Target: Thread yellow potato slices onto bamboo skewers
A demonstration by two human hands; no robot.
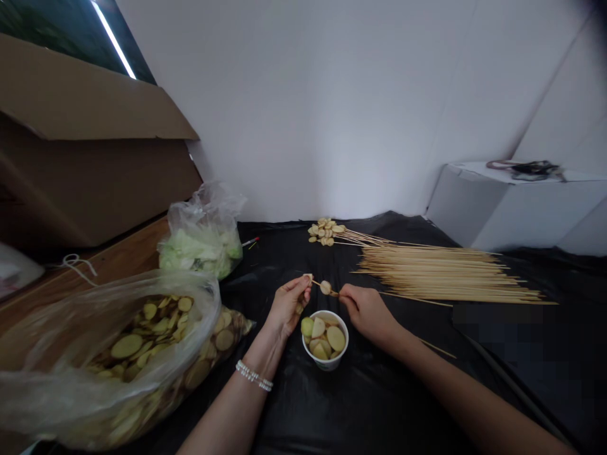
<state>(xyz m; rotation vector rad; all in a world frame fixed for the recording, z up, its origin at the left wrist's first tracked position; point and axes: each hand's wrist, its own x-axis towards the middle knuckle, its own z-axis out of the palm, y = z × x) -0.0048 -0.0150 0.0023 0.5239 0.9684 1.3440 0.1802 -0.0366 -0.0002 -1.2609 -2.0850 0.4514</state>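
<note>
My right hand (367, 311) is closed round a thin wooden skewer (316, 282) that points left. One pale slice (325, 287) is threaded on it, just beyond my right fingers. At the skewer's tip my left hand (290, 303) pinches another slice (308, 277) between thumb and fingers; whether the tip has gone through it is too small to tell. Just below both hands stands a white paper cup (325, 365) filled with sliced potato (336, 339). Two beaded bracelets (254, 375) circle my left wrist.
An open plastic bag of potato slices (127, 345) lies left, with a bag of pale green leaves (202, 253) behind. Many bare skewers (441, 272) lie right, beside loaded skewers (326, 231). A cardboard box (95, 183) and white box (478, 202) flank the black sheet (379, 404).
</note>
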